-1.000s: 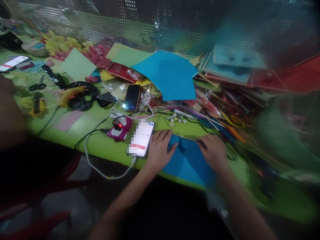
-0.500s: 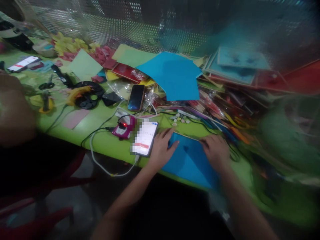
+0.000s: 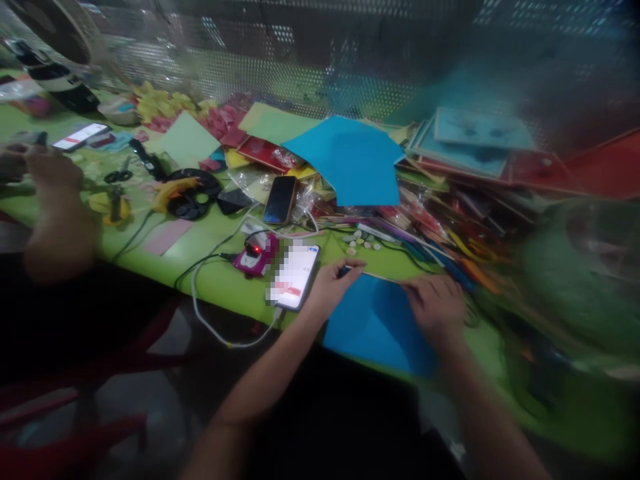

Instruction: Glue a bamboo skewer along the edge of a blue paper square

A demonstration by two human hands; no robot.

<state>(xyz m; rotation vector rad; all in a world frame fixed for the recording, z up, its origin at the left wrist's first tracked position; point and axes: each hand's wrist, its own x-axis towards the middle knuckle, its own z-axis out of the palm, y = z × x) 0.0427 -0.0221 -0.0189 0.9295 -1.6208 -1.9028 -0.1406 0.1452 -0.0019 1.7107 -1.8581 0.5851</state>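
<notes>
A blue paper sheet (image 3: 373, 320) lies at the near edge of the green table (image 3: 220, 280). My left hand (image 3: 333, 287) pinches the sheet's far left corner between thumb and fingers. At the far right edge of the sheet my right hand (image 3: 437, 303) presses down, fingers curled on the paper. A lit white phone (image 3: 295, 273) lies just left of my left hand, plugged into a white cable (image 3: 210, 327).
A dark phone (image 3: 280, 199), a pink device (image 3: 255, 259), a larger blue sheet (image 3: 350, 159), stacked coloured papers and pens (image 3: 425, 230) fill the table's back. Another person's arm (image 3: 55, 213) is at the left beside scissors (image 3: 117, 177) and a tape dispenser (image 3: 187, 193).
My left hand went from lying flat on the sheet to pinching its far left corner. The view shifted slightly.
</notes>
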